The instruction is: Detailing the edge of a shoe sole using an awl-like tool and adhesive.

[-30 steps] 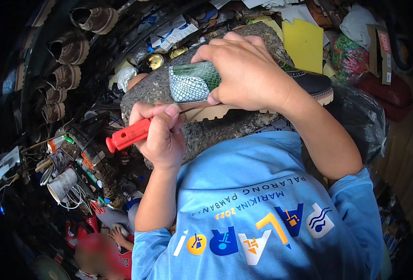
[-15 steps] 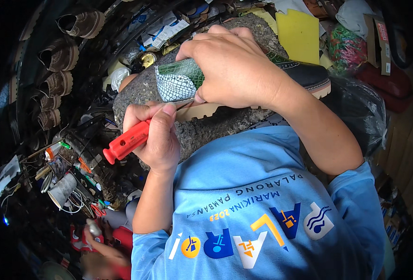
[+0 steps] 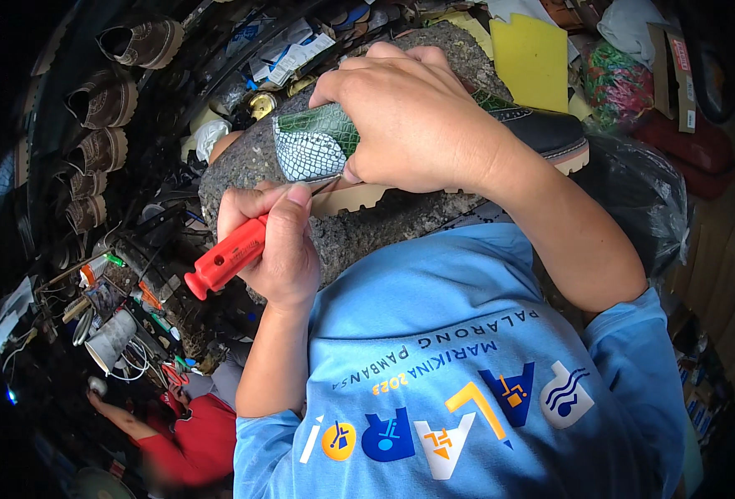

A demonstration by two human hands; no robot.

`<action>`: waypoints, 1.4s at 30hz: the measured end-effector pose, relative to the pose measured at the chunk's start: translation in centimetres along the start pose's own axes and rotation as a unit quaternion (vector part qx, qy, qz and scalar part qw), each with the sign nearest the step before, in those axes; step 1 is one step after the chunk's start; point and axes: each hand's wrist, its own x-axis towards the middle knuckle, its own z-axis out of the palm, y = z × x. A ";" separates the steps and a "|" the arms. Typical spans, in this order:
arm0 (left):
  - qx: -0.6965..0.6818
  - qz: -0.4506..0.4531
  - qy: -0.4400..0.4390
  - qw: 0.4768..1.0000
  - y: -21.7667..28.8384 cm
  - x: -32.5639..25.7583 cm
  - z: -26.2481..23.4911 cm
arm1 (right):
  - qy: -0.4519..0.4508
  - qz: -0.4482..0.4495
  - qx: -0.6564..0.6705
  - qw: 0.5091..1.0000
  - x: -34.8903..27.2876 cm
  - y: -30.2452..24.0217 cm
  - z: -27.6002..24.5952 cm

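Observation:
A shoe [image 3: 305,150] with green and white snakeskin-patterned sides, a black toe and a light ridged sole lies on its side, toe to the right, on a rough grey stone [image 3: 247,179]. My right hand [image 3: 417,116] is closed over its middle, pressing it down, and hides much of the green upper. Between the thumb and curled fingers of my left hand [image 3: 276,241] is a red-handled tool [image 3: 228,259]. Its thin dark tip meets the seam between upper and sole, beside my right thumb. I cannot make out the tip's shape.
Brown shoes [image 3: 101,98] stand in a row at the left. Beyond the stone lie a yellow sheet [image 3: 530,65], a round tin [image 3: 262,105] and scattered packets. A white cup [image 3: 111,339] and cords sit lower left, near a person in red [image 3: 197,441]. Dark plastic [image 3: 633,200] is at the right.
The red-handled tool and my left hand have shifted very slightly left and downward. My right hand still presses on the shoe. The person in red has moved an arm out to the left.

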 end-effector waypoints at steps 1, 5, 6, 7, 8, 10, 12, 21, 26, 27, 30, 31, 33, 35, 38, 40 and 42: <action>-0.021 -0.007 -0.003 1.000 -0.1 0.0 -0.2 | -0.005 0.001 -0.008 1.000 0.0 0.0 0.0; -0.104 -0.033 0.029 0.994 0.3 0.2 0.2 | -0.003 0.003 -0.010 1.000 0.1 0.0 0.0; -0.135 -0.060 0.005 0.989 0.0 0.3 -0.9 | -0.003 0.003 -0.011 1.000 0.1 0.0 0.0; -0.136 -0.059 0.005 0.989 -0.1 0.8 -1.3 | -0.003 0.009 -0.006 1.000 0.1 0.0 -0.1; -0.155 -0.023 -0.010 0.988 -0.1 1.3 -1.8 | -0.005 0.011 0.000 1.000 0.2 -0.2 0.0; -0.133 0.027 -0.063 0.989 0.2 2.4 -3.2 | -0.016 0.018 -0.005 1.000 0.2 -0.3 -0.3; -0.101 0.004 -0.059 0.993 1.7 3.4 -3.3 | -0.029 0.020 -0.009 0.999 0.2 -0.4 -0.3; 0.250 -0.244 -0.239 0.906 3.5 4.5 -2.3 | 0.011 0.010 0.039 0.999 -0.1 -0.4 0.3; 0.219 -0.281 -0.223 0.908 2.8 4.8 -1.7 | 0.011 0.005 0.018 1.000 0.1 -0.4 0.2; 0.208 -0.293 -0.220 0.907 2.8 4.8 -1.7 | 0.009 0.004 0.017 1.000 0.1 -0.3 0.3; 0.228 -0.300 -0.227 0.898 2.5 5.3 -1.7 | 0.025 -0.006 0.013 1.000 0.1 0.0 0.6; 0.228 -0.301 -0.226 0.898 2.4 5.4 -1.7 | 0.028 -0.006 0.013 0.999 0.1 -0.1 0.6; 0.237 -0.301 -0.227 0.895 2.3 5.5 -1.6 | 0.031 -0.006 0.015 0.999 0.1 -0.2 0.6; 0.244 -0.299 -0.228 0.894 2.4 5.5 -1.4 | 0.041 -0.003 0.011 0.999 0.1 -0.2 0.6; 0.254 -0.301 -0.231 0.890 2.6 5.7 -1.2 | 0.043 -0.003 0.003 0.999 0.1 -0.2 0.6; 0.257 -0.306 -0.232 0.887 2.5 5.6 -1.2 | 0.039 -0.001 0.004 0.999 0.1 -0.1 0.6; 0.250 -0.290 -0.229 0.895 2.2 5.5 -1.3 | 0.036 -0.001 0.007 0.999 0.1 -0.2 0.6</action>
